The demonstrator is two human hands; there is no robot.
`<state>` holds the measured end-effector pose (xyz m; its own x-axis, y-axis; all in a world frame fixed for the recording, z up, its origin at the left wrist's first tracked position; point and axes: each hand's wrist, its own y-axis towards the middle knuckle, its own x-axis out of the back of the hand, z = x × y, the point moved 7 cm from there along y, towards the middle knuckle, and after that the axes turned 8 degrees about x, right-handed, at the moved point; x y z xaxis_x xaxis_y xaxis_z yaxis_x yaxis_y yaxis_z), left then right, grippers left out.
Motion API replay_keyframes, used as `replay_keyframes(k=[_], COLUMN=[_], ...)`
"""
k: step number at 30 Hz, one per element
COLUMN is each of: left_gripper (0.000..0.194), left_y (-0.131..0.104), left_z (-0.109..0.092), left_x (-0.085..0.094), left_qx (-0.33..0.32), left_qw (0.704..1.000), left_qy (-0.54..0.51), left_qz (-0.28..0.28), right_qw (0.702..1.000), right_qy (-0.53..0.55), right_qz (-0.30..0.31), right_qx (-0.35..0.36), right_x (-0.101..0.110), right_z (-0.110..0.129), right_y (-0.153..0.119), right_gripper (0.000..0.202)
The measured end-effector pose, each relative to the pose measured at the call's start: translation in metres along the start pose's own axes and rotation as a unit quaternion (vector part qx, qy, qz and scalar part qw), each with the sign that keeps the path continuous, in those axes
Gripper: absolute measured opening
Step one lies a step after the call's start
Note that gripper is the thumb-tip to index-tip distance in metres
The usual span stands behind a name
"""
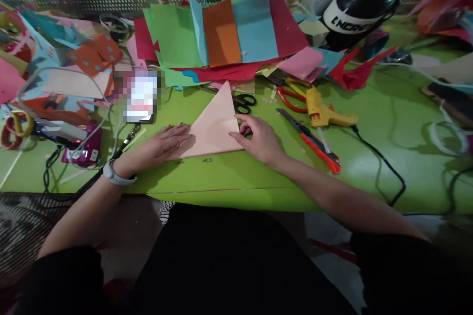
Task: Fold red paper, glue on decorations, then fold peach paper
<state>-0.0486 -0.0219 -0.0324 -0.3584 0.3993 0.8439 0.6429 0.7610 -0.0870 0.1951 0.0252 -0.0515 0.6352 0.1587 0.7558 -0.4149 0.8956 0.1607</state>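
Black cloth (229, 261) sits closest. Left hand (166, 143) lies flat, right hand (261, 140) pinches the side of the folded peach paper (214, 130) on the green table (221, 177). Black bottle (354, 12) says "ENERG", last letter unclear.

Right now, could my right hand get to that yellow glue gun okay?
Probably yes, though the right hand would have to leave the peach paper first. The yellow glue gun lies uncovered to its right; the orange-red cutter lies between them, seemingly low enough to pass over.
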Motion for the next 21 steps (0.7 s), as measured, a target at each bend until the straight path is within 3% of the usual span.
replay_keyframes(k=[5, 9, 14, 21], left_gripper=[0.048, 0.051, 0.046, 0.033], left_y=[-0.005, -0.007, -0.007, -0.005], left_z=[0.004, 0.0, -0.001, -0.006], left_x=[0.005, 0.017, 0.018, 0.017], left_qx=[-0.012, -0.031, -0.032, -0.01], left_qw=[0.999, 0.998, 0.998, 0.999], left_qy=[-0.008, -0.039, -0.022, -0.012], left_qz=[0.042, 0.046, 0.057, -0.028], right_qw=[1.0, 1.0, 1.0, 1.0], right_qy=[0.012, 0.01, 0.027, 0.015], right_qz=[-0.007, -0.008, -0.009, -0.01], right_qx=[-0.001, -0.005, -0.012, 0.002], right_x=[0.001, 0.001, 0.0, 0.001], right_z=[-0.001, -0.001, -0.003, -0.001], right_y=[0.001, 0.001, 0.003, 0.004], right_gripper=[0.045, 0.044, 0.045, 0.043])
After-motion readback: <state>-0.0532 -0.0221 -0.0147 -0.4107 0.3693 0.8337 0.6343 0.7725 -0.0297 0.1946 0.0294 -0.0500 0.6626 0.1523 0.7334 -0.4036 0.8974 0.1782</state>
